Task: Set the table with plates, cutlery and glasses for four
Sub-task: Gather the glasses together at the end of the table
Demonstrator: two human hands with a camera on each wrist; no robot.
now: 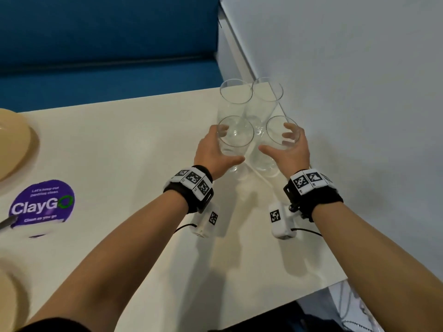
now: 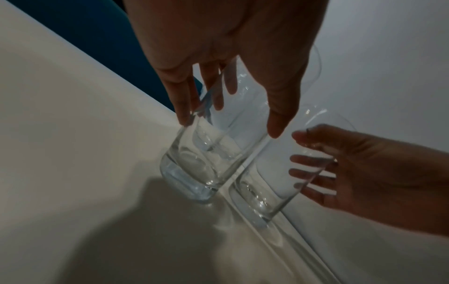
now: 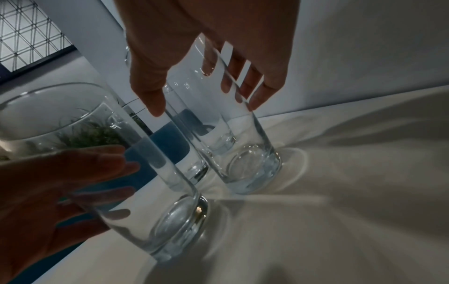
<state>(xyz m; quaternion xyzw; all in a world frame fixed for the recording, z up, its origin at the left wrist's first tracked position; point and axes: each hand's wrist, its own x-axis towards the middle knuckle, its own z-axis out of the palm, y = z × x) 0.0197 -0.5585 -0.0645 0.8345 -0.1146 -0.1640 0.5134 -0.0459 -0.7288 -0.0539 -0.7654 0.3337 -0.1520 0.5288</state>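
Several tall clear glasses stand bunched at the far right corner of the cream table [image 1: 119,152]. My left hand [image 1: 231,144] wraps the near-left glass [image 1: 236,171], with the fingers on its far side and the thumb on the near side. My right hand [image 1: 275,140] holds the near-right glass [image 1: 265,164] the same way. Both glasses stand with their bases on the table. Two more glasses [image 1: 236,92] [image 1: 267,91] stand just behind, untouched. In the left wrist view my left hand [image 2: 229,124] straddles its glass [image 2: 194,173]. In the right wrist view my right hand [image 3: 204,106] straddles its glass [image 3: 250,167].
A white wall [image 1: 347,92] runs close along the table's right side. A blue bench [image 1: 107,56] lies beyond the far edge. A beige plate [image 1: 14,140] sits at the left, with a purple ClayGo sticker [image 1: 42,204] and a cutlery tip [image 1: 8,222] below it.
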